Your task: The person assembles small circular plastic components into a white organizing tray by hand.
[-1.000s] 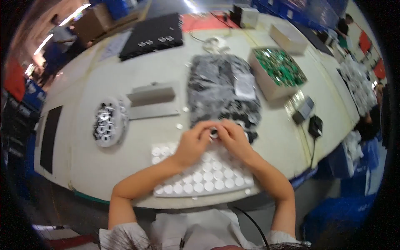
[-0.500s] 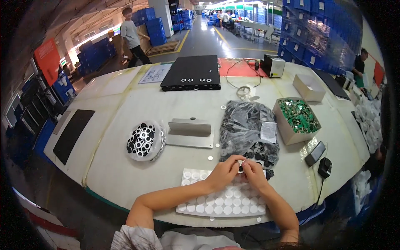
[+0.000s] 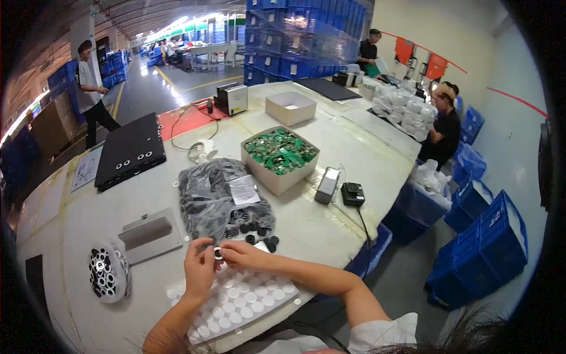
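Both my hands meet over the near edge of the table. Between the fingertips of my left hand (image 3: 199, 268) and my right hand (image 3: 243, 255) is a small round black-and-white part (image 3: 218, 253), and both hands are closed on it. Under my wrists lies a white sheet of round white discs (image 3: 236, 317), partly covered by my left forearm. Just beyond my fingers sits a clear plastic bag of black parts (image 3: 203, 192), with several loose black round parts (image 3: 259, 229) at its mouth. To the left stands a clear bag of black and white rings (image 3: 105, 274).
A metal bracket (image 3: 150, 236) lies beside the rings. Farther off are a box of green circuit boards (image 3: 280, 174), an empty-looking white box (image 3: 290, 109), a handheld device (image 3: 327, 186) and a black adapter (image 3: 352, 193) with its cable. Blue crates (image 3: 477, 253) stand right of the table.
The view has swung to the right, bringing the blue crates and seated people on that side into sight. My hands stay together on the small round part. A person in the background is walking.
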